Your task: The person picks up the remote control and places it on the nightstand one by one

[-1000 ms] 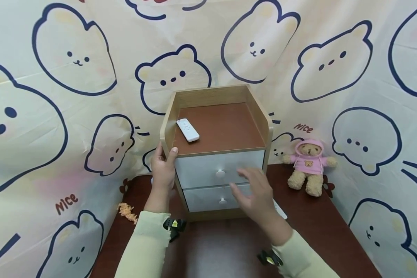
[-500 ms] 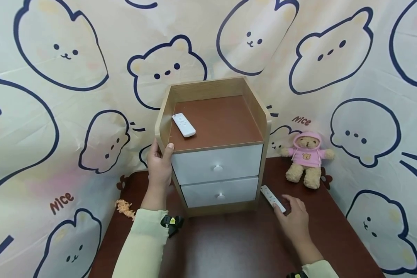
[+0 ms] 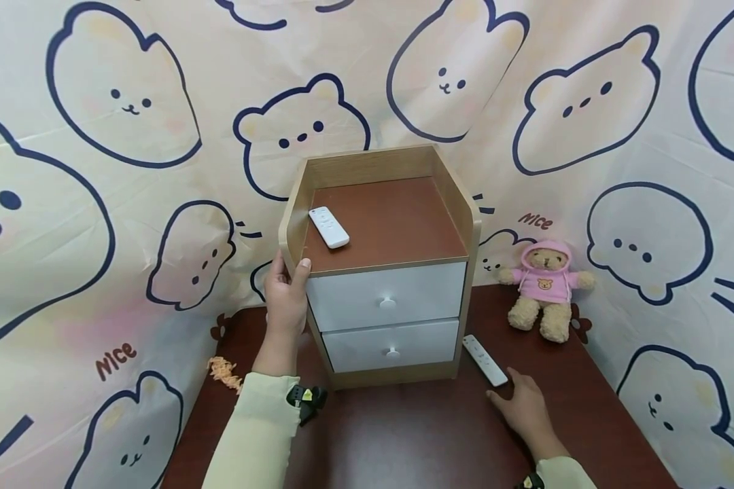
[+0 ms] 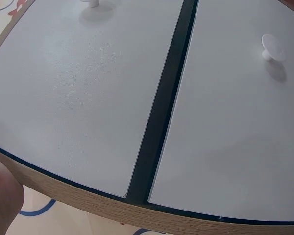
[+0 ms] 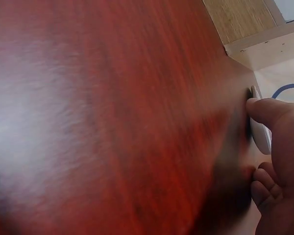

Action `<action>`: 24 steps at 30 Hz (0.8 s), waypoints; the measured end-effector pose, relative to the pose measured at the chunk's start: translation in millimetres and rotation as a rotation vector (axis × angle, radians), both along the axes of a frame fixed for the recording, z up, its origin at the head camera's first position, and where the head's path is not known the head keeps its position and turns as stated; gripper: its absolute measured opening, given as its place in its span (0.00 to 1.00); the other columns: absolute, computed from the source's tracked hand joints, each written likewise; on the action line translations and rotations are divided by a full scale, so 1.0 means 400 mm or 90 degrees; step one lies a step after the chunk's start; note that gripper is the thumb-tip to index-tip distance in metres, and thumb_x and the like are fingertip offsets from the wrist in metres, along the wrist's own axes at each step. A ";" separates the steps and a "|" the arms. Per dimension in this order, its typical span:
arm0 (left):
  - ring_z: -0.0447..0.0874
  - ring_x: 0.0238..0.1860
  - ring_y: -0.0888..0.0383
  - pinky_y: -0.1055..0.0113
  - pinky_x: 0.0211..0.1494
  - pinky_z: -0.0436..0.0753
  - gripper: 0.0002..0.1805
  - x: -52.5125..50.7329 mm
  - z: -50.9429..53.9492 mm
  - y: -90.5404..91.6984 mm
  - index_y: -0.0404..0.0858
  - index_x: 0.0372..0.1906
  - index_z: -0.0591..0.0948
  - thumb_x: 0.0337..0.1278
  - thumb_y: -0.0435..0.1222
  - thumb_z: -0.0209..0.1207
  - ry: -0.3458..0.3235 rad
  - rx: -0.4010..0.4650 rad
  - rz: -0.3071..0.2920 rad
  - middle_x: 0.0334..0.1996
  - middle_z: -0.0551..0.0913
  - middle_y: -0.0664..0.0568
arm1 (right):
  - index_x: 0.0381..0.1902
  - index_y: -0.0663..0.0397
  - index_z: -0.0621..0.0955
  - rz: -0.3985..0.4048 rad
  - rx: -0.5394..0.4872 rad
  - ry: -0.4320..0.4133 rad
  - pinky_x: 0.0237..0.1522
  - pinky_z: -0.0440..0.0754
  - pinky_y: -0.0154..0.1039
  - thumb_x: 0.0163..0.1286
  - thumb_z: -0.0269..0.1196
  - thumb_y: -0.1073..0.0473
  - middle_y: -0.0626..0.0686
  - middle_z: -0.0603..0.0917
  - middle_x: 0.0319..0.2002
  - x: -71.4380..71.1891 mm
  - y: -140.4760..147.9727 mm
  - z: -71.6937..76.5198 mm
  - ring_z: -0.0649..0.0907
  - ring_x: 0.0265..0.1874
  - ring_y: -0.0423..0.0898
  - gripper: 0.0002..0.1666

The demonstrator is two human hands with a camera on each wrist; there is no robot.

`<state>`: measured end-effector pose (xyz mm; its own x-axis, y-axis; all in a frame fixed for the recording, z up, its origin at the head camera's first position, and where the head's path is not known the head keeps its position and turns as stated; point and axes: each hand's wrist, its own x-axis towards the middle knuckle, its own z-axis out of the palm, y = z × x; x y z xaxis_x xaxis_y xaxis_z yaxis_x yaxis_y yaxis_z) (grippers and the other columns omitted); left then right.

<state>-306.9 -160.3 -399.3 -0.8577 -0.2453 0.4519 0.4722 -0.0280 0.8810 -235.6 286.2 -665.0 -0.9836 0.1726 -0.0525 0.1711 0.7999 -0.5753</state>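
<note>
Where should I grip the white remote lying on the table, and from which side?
Probably best to pinch the white remote across its long edges at the near end, coming from the near side, where the right hand is. It lies flat, long and narrow, with its far end close beside the cabinet, so the near end looks freer.

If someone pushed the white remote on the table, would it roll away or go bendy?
The remote lies flat and looks slim, so it would probably slide rather than roll. Its straight, hard-looking case suggests it stays stiff. The table looks shiny, so the remote may slip easily.
</note>
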 end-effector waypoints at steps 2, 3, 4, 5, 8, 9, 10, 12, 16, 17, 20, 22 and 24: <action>0.73 0.74 0.56 0.49 0.82 0.69 0.30 0.000 0.000 0.000 0.50 0.80 0.75 0.77 0.39 0.63 0.000 0.001 0.001 0.73 0.78 0.53 | 0.77 0.74 0.70 0.009 0.002 0.012 0.65 0.78 0.71 0.72 0.74 0.44 0.78 0.76 0.67 -0.010 -0.001 -0.004 0.78 0.67 0.75 0.50; 0.73 0.74 0.56 0.48 0.82 0.69 0.30 -0.001 0.000 0.000 0.50 0.80 0.75 0.77 0.38 0.63 0.000 0.003 -0.001 0.73 0.78 0.52 | 0.76 0.74 0.71 0.013 0.005 0.019 0.64 0.79 0.70 0.72 0.74 0.45 0.78 0.77 0.66 -0.015 -0.002 -0.005 0.79 0.65 0.74 0.49; 0.73 0.74 0.56 0.49 0.82 0.69 0.30 -0.001 -0.001 0.000 0.50 0.80 0.75 0.77 0.38 0.63 0.000 0.003 -0.002 0.73 0.78 0.52 | 0.75 0.74 0.72 0.014 0.009 0.024 0.62 0.80 0.70 0.72 0.74 0.46 0.77 0.78 0.64 -0.019 -0.002 -0.005 0.80 0.64 0.74 0.47; 0.73 0.74 0.56 0.49 0.82 0.69 0.30 -0.002 -0.002 0.000 0.50 0.80 0.75 0.77 0.38 0.63 -0.002 0.003 -0.002 0.73 0.78 0.52 | 0.73 0.74 0.74 0.017 0.013 0.030 0.61 0.81 0.69 0.72 0.74 0.47 0.77 0.79 0.63 -0.022 -0.002 -0.005 0.82 0.62 0.73 0.45; 0.72 0.75 0.56 0.49 0.83 0.69 0.30 -0.004 -0.003 0.000 0.52 0.80 0.74 0.78 0.39 0.63 -0.006 0.002 -0.002 0.74 0.77 0.53 | 0.69 0.74 0.77 0.021 0.022 0.039 0.57 0.83 0.67 0.72 0.73 0.51 0.75 0.82 0.60 -0.029 -0.002 -0.006 0.84 0.58 0.70 0.39; 0.72 0.76 0.56 0.48 0.83 0.68 0.30 -0.004 -0.004 0.000 0.52 0.80 0.74 0.78 0.40 0.63 -0.009 -0.001 0.001 0.74 0.77 0.54 | 0.68 0.74 0.78 0.022 0.025 0.041 0.57 0.84 0.66 0.72 0.73 0.51 0.74 0.83 0.59 -0.030 -0.003 -0.005 0.85 0.57 0.70 0.38; 0.72 0.76 0.56 0.48 0.84 0.68 0.30 -0.004 -0.004 0.000 0.53 0.80 0.74 0.78 0.40 0.63 -0.010 -0.001 0.002 0.74 0.77 0.54 | 0.67 0.74 0.79 0.022 0.025 0.043 0.56 0.84 0.66 0.72 0.73 0.52 0.74 0.83 0.58 -0.030 -0.003 -0.005 0.85 0.56 0.69 0.37; 0.72 0.76 0.56 0.48 0.84 0.67 0.30 -0.004 -0.003 0.000 0.53 0.80 0.74 0.78 0.40 0.63 -0.013 -0.004 0.006 0.74 0.77 0.55 | 0.66 0.73 0.80 0.020 0.022 0.047 0.56 0.84 0.66 0.72 0.73 0.53 0.73 0.84 0.56 -0.032 -0.006 -0.003 0.85 0.55 0.69 0.35; 0.72 0.75 0.56 0.47 0.84 0.68 0.30 -0.001 0.002 -0.001 0.52 0.80 0.74 0.77 0.40 0.63 -0.017 -0.006 0.011 0.74 0.77 0.54 | 0.66 0.73 0.80 0.014 0.020 0.052 0.57 0.83 0.67 0.71 0.73 0.53 0.72 0.84 0.56 -0.033 -0.013 0.002 0.85 0.56 0.70 0.35; 0.72 0.75 0.56 0.47 0.83 0.68 0.30 0.000 0.004 -0.001 0.52 0.80 0.74 0.77 0.40 0.63 -0.018 -0.007 0.011 0.74 0.77 0.54 | 0.67 0.73 0.80 0.014 0.019 0.052 0.57 0.83 0.67 0.71 0.73 0.53 0.72 0.84 0.56 -0.034 -0.015 0.002 0.85 0.56 0.70 0.35; 0.72 0.75 0.56 0.48 0.83 0.69 0.30 0.004 0.006 0.000 0.51 0.80 0.74 0.77 0.39 0.63 -0.016 -0.005 0.007 0.74 0.77 0.52 | 0.67 0.72 0.79 0.010 0.014 0.053 0.56 0.83 0.66 0.72 0.72 0.53 0.72 0.84 0.56 -0.033 -0.017 0.002 0.85 0.55 0.69 0.35; 0.72 0.75 0.56 0.47 0.82 0.69 0.30 0.005 0.007 0.000 0.51 0.80 0.74 0.78 0.39 0.62 -0.016 -0.006 0.005 0.74 0.77 0.52 | 0.67 0.72 0.80 0.005 0.008 0.055 0.56 0.83 0.66 0.72 0.72 0.53 0.71 0.84 0.56 -0.032 -0.018 0.001 0.86 0.55 0.68 0.34; 0.72 0.75 0.55 0.47 0.82 0.69 0.30 0.006 0.006 0.000 0.51 0.80 0.74 0.78 0.39 0.62 -0.012 -0.007 0.002 0.74 0.77 0.52 | 0.66 0.72 0.80 0.000 0.007 0.061 0.57 0.83 0.66 0.72 0.72 0.53 0.71 0.84 0.55 -0.030 -0.020 -0.001 0.86 0.55 0.67 0.34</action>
